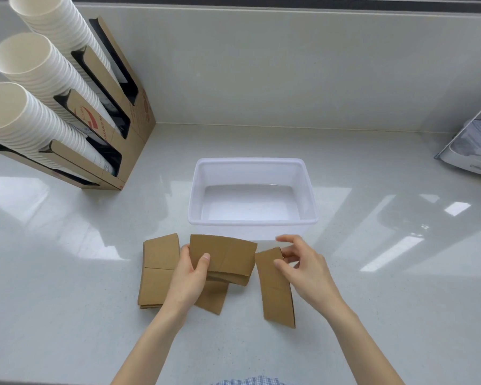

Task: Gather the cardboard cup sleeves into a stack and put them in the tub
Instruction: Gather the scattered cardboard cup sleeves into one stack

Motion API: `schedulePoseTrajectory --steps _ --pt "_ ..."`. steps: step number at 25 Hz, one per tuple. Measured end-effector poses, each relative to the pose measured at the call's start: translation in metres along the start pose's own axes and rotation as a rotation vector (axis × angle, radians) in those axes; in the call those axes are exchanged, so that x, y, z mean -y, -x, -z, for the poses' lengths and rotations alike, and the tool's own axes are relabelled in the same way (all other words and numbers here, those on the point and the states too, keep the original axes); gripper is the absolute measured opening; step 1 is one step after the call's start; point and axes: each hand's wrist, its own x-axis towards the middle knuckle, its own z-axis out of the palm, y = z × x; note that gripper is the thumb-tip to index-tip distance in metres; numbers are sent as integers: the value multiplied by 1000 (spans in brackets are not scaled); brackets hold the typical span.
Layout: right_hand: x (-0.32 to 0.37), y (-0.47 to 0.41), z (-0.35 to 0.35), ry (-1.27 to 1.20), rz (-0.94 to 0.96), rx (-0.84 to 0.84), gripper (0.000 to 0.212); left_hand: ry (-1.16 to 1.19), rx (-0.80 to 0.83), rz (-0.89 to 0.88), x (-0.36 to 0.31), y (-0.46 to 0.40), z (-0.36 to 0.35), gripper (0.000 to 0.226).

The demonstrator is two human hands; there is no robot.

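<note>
Brown cardboard cup sleeves lie flat on the white counter just in front of an empty translucent white tub (306, 187). My left hand (189, 276) grips a small stack of sleeves (228, 257), thumb on top, lifted slightly off the counter. Under that hand another sleeve (213, 300) pokes out. A pile of sleeves (157, 270) rests to the left. On the right a single sleeve (275, 290) lies lengthwise; my right hand (303, 265) has its fingertips on that sleeve's far end, thumb on top, fingers spread.
A cardboard dispenser (135, 129) holding three tilted columns of white paper cups (39, 87) stands at the back left. A clear plastic container (475, 145) sits at the right edge. A pale wall backs the counter.
</note>
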Motion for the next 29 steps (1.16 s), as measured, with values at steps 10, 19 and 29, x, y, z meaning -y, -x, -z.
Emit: schedulePoseTrajectory --steps 10,19,29 --pt "20 -4 -5 79 144 57 17 -16 73 -20 0 3 -7 35" --pt "36 -19 -31 197 260 114 23 -39 231 -95 5 7 -22 18" --pt "7 -13 -15 142 93 100 41 62 173 -95 7 3 -19 18"
